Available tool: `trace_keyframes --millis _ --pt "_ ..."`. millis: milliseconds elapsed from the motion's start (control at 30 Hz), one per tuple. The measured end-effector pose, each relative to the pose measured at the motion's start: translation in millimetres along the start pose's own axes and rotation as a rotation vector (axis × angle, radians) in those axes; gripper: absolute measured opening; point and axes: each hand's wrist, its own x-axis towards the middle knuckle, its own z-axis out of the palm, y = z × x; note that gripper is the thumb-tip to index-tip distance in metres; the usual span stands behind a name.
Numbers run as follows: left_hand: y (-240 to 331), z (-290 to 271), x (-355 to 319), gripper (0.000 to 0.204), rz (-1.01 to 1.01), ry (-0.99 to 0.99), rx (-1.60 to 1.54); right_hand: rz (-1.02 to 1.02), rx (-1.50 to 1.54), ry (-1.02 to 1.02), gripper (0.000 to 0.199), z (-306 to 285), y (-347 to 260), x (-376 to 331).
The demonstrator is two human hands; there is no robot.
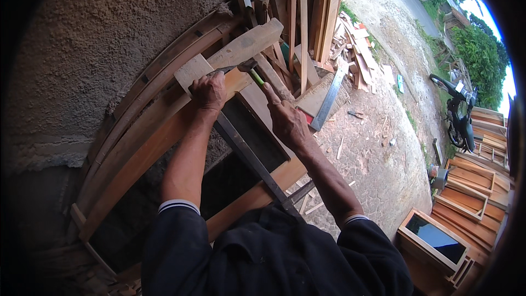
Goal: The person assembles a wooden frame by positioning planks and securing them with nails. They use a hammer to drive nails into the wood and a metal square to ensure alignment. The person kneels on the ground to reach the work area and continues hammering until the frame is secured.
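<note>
Wood is being marked: a pale block (pixel 193 70) is being pinned flat on the frame (pixel 164 131) by the left hand (pixel 209 91), keeping it steady, while a green pencil (pixel 257 77) is being pinched in the right hand (pixel 286 120).

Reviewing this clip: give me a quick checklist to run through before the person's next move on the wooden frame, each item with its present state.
1. Left hand bears on the pale wooden block: ok.
2. Right hand grips the green-handled tool: ok.
3. Tool tip meets the wood: cannot tell, it is too small.
4. Long dark metal bar lies across the orange-brown wooden frame: ok.
5. Steel square lies apart on the ground, away from both hands: ok.
6. Frame firmly supported: cannot tell.
</note>
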Motion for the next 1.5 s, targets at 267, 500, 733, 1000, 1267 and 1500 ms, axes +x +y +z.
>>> trace_keyframes --millis 267,500,733,1000,1267,1500 --pt "0.4 -2.4 3.0 0.017 0.004 -0.006 -0.007 0.067 -0.003 -0.099 0.067 -1.5 0.4 5.1" --pt "1.0 -2.3 1.3 0.016 0.015 0.01 0.005 0.186 -0.061 -0.256 0.074 2.4 -0.7 0.4" --pt "0.5 -1.1 0.9 0.017 0.007 -0.004 0.032 0.004 0.004 0.043 0.075 4.4 1.0 0.8" --pt "0.0 0.4 1.0 0.016 0.038 0.047 0.014 -0.054 0.003 0.066 0.066 0.4 4.0 0.6" --pt "1.4 -1.9 3.1 0.017 0.034 0.056 0.0 0.087 0.007 -0.133 0.077 -2.9 0.7 6.6" --pt "-1.2 1.6 8.7 0.017 0.007 0.041 0.023 0.151 -0.046 -0.25 0.074 -7.2 -3.4 8.2"
